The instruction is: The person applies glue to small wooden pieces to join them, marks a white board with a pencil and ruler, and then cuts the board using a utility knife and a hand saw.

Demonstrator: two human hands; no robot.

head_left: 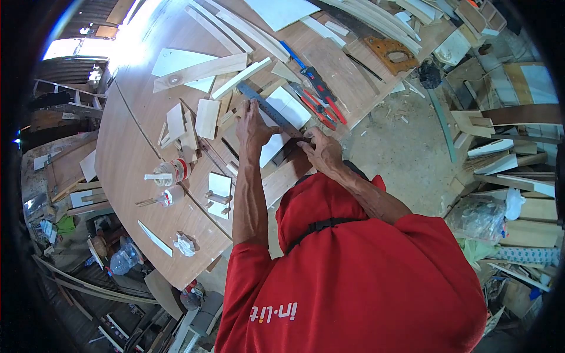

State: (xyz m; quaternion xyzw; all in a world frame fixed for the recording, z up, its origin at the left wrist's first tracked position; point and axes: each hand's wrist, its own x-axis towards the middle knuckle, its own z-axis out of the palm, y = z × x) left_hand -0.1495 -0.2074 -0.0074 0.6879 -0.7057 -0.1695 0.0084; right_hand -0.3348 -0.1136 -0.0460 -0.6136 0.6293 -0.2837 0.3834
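Note:
A try square [269, 108] with a long dark blade lies slantwise over a white-faced board [271, 147] on the workbench. My left hand [255, 128] is at the blade's far end, fingers together against it and the thumb stretched out over the board. At the near end, where the blade meets the dark stock, my right hand [322, 152] has its fingers curled in. The fingertips there hide part of the corner. Another white piece [288, 106] lies just beyond the blade.
Red-handled pliers [318, 106], a blue-and-red tool [318, 87] and a handsaw [389, 56] lie to the right. Wood offcuts [207, 119], a jar [172, 172] and a small tub [172, 195] stand left. Scrap wood [500, 153] is piled beyond the bench [126, 194].

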